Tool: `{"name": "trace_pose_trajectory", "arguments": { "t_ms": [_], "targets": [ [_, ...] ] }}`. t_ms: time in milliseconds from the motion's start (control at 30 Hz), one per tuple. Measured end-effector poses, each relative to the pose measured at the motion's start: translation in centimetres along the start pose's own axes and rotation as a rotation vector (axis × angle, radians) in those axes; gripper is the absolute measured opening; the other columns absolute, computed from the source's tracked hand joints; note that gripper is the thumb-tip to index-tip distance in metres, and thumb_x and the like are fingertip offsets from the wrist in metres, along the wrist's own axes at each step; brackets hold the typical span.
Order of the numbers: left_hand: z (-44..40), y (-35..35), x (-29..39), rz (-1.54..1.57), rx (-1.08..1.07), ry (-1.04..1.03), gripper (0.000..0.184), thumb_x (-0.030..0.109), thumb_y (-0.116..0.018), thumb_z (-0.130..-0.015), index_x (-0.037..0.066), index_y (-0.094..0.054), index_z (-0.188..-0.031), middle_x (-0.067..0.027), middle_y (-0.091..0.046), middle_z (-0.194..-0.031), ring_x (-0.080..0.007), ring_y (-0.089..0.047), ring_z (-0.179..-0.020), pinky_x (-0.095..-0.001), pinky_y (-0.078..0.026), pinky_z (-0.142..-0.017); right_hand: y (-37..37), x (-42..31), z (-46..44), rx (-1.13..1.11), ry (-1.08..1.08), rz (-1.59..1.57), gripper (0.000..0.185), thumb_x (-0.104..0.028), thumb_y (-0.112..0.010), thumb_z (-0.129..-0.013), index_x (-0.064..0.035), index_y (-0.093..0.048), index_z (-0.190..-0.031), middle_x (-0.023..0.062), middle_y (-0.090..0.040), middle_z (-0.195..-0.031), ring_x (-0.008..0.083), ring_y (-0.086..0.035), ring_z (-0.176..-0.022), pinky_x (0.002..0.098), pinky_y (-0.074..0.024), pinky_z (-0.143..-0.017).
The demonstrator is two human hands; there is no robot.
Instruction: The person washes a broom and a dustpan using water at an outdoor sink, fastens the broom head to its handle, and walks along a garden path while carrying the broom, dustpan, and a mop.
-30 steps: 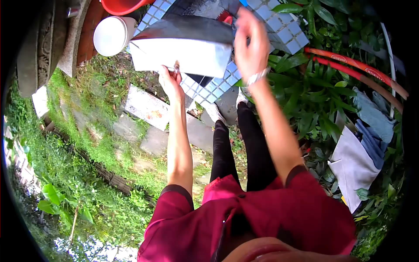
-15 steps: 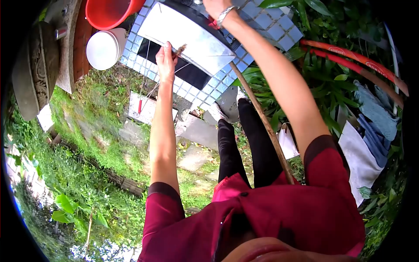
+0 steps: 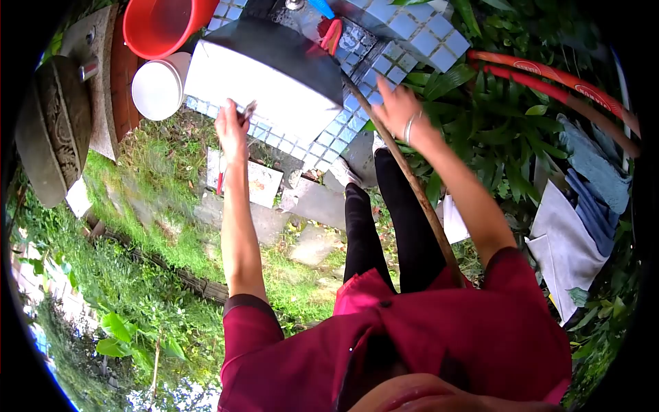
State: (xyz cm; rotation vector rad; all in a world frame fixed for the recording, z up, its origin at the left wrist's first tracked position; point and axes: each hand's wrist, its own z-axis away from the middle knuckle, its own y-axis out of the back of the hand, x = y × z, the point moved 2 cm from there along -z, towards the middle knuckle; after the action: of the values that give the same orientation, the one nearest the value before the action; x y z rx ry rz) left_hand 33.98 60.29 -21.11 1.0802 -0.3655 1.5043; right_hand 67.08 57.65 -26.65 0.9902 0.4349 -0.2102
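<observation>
Panel [image 3: 264,86], bright on its near face and dark on its curved upper part, lies tilted over the blue tiled ledge [image 3: 425,41], between the red bucket [image 3: 200,20] and the wooden stick [image 3: 412,180]. At its near edge, the left hand [image 3: 231,127] has its fingers closed on a small dark piece [image 3: 245,113] with a frayed brown end; whether the fingertips also touch the panel, I cannot tell. The right hand [image 3: 403,115] is released, fingers spread and slightly blurred, beside the stick; contact with it is unclear. The stick slants from the panel's right end down towards the person's lap, alongside the black-clad legs [image 3: 415,226].

Beyond the panel are a red-handled tool [image 3: 332,36] and a blue object [image 3: 320,7]. A white bucket [image 3: 156,90] stands just beside the red one. Nearer the feet, a pale slab [image 3: 264,184] lies on the ground. Over on the right, orange-red hoses [image 3: 549,67] cross the leaves, with blue cloths [image 3: 596,168] and a pale cloth [image 3: 564,237] below them.
</observation>
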Motion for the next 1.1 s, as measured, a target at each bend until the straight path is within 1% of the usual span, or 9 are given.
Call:
{"name": "trace_pose_trajectory", "arguments": {
  "t_ms": [33,167,233,367,567,667,833,867,1100],
  "targets": [
    [0.9,1.5,0.3,-0.054,0.035,0.009,0.036,0.039,-0.049,-0.092,0.013,-0.040,-0.069,0.0046,-0.035,-0.060,-0.0045,-0.031,-0.051,-0.0182,-0.023,-0.043,-1.5,-0.6,2.3,-0.464,-0.214,-0.153,0.073,-0.035,-0.056,-0.084,-0.0111,-0.015,-0.140,0.0321,-0.048,-0.112,0.0479,-0.050,-0.103,0.0491,-0.0436,-0.087],
    [5.3,6.7,1.2,-0.011,0.146,0.106,0.034,0.043,-0.054,-0.088,0.016,-0.043,-0.070,0.0069,-0.034,-0.063,-0.0022,-0.032,-0.053,-0.0151,-0.028,-0.046,-7.4,0.2,5.1,-0.469,-0.452,-0.330,0.070,-0.020,-0.054,-0.084,-0.0077,-0.015,-0.140,0.0305,-0.055,-0.100,0.0428,-0.057,-0.092,0.0471,-0.0478,-0.077],
    [6.9,9.4,1.6,-0.032,0.150,0.098,0.035,0.043,-0.056,-0.088,0.016,-0.044,-0.070,0.0072,-0.034,-0.062,-0.0021,-0.031,-0.052,-0.0152,-0.028,-0.046,-8.1,1.9,5.3,-0.365,-0.305,-0.381,0.061,-0.016,-0.052,-0.084,-0.0070,-0.024,-0.138,0.0273,-0.059,-0.088,0.0418,-0.059,-0.082,0.0456,-0.0477,-0.071],
    [8.5,14.6,0.3,0.051,0.092,0.052,0.034,0.040,-0.055,-0.089,0.015,-0.046,-0.067,0.0085,-0.032,-0.055,-0.0007,-0.026,-0.046,-0.0149,-0.021,-0.040,-0.7,1.4,10.4,-0.488,-0.447,-0.982,0.058,-0.010,-0.048,-0.089,-0.0143,-0.023,-0.141,0.0031,-0.042,-0.060,0.0123,-0.043,-0.044,0.0291,-0.0371,-0.039],
    [8.5,19.8,-4.6,0.045,0.144,0.114,0.032,0.037,-0.057,-0.088,0.013,-0.048,-0.069,0.0066,-0.038,-0.054,-0.0022,-0.031,-0.044,-0.0172,-0.023,-0.040,11.0,-4.8,18.7,-0.665,-0.471,-1.392,0.056,-0.010,-0.043,-0.092,-0.0110,-0.018,-0.142,-0.0012,-0.037,-0.058,0.0050,-0.034,-0.039,0.0201,-0.0285,-0.034],
    [7.6,21.5,-7.2,0.061,0.064,0.113,0.032,0.036,-0.055,-0.089,0.019,-0.042,-0.066,0.0093,-0.034,-0.055,-0.0007,-0.029,-0.046,-0.0168,-0.021,-0.041,15.8,-7.3,22.7,-0.815,-0.483,-1.377,0.054,-0.013,-0.041,-0.093,-0.0109,-0.018,-0.142,-0.0003,-0.037,-0.057,0.0057,-0.034,-0.038,0.0202,-0.0287,-0.034],
    [5.6,25.3,-12.9,0.105,0.026,0.127,0.024,0.034,-0.056,-0.090,0.017,-0.054,-0.073,0.0111,-0.038,-0.054,0.0004,-0.029,-0.044,-0.0170,-0.019,-0.040,15.6,-10.5,20.8,-0.985,-0.334,-0.776,0.048,-0.021,-0.041,-0.094,-0.0127,-0.026,-0.139,-0.0049,-0.036,-0.052,0.0057,-0.035,-0.037,0.0198,-0.0288,-0.033],
    [5.5,26.1,-13.9,0.120,0.030,0.150,0.023,0.034,-0.056,-0.090,0.016,-0.056,-0.075,0.0114,-0.039,-0.055,0.0005,-0.029,-0.044,-0.0168,-0.020,-0.040,14.1,-10.7,19.1,-0.923,-0.478,-0.700,0.045,-0.024,-0.041,-0.094,-0.0154,-0.030,-0.137,-0.0061,-0.038,-0.051,0.0043,-0.035,-0.036,0.0191,-0.0299,-0.032],
    [5.1,28.0,-16.1,0.088,0.022,0.150,0.024,0.034,-0.056,-0.089,0.014,-0.059,-0.078,0.0111,-0.044,-0.059,0.0011,-0.032,-0.047,-0.0166,-0.022,-0.041,4.7,-10.3,6.1,-0.706,-0.123,-0.499,0.038,-0.029,-0.036,-0.097,-0.0107,-0.032,-0.130,-0.0028,-0.035,-0.045,0.0081,-0.034,-0.028,0.0230,-0.0272,-0.027]
  ]
}}
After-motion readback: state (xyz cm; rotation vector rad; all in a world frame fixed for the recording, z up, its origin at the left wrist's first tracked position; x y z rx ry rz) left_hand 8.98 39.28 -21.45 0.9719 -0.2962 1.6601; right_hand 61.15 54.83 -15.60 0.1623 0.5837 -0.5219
